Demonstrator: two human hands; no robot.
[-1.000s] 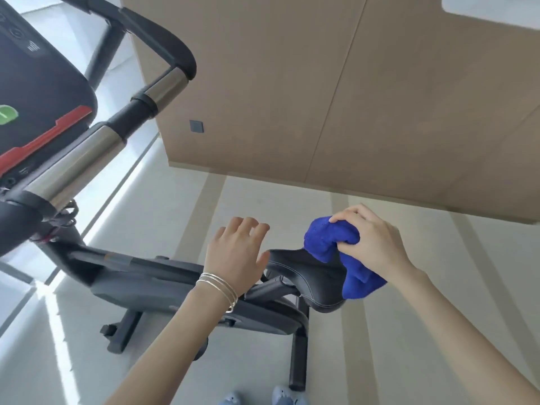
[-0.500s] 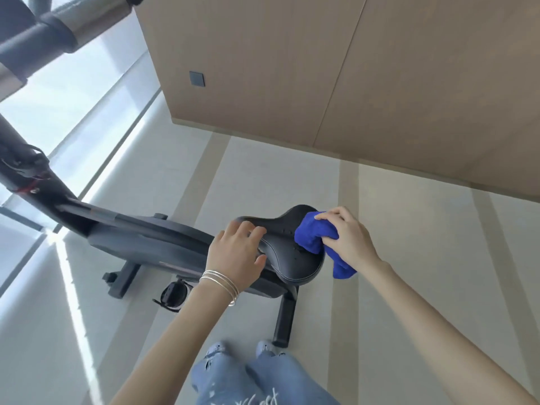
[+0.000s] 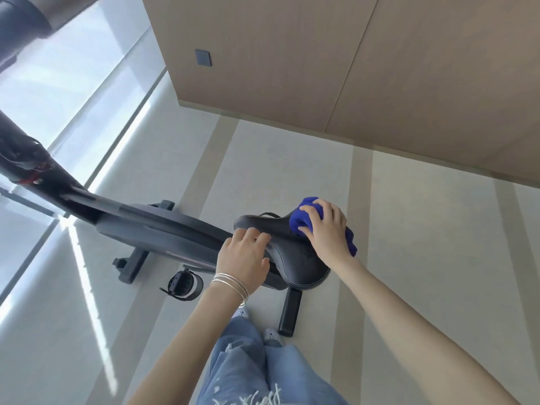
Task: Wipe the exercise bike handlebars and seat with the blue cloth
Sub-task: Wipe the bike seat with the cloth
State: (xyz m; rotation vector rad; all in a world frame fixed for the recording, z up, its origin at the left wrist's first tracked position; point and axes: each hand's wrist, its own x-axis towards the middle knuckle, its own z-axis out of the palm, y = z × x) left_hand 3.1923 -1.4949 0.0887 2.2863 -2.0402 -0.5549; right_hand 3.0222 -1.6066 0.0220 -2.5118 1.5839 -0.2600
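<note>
The black bike seat (image 3: 295,260) sits in the middle of the view, seen from above. My right hand (image 3: 327,229) grips the bunched blue cloth (image 3: 304,219) and presses it onto the far right part of the seat. My left hand (image 3: 244,257), with thin bangles at the wrist, holds the seat's left edge, fingers curled over it and thumb at its side. Only a blurred end of the handlebars (image 3: 26,16) shows at the top left corner.
The bike's dark frame (image 3: 152,226) runs left from the seat to the upright post (image 3: 26,165). A pedal (image 3: 184,285) and the rear foot bar (image 3: 289,311) lie on the pale floor. My legs in jeans (image 3: 257,363) stand below. A wooden wall (image 3: 350,68) rises behind.
The view tilted down, so the console and handlebars left the frame. My left hand came to grip the seat's edge. My right hand moved the cloth onto the seat's top.
</note>
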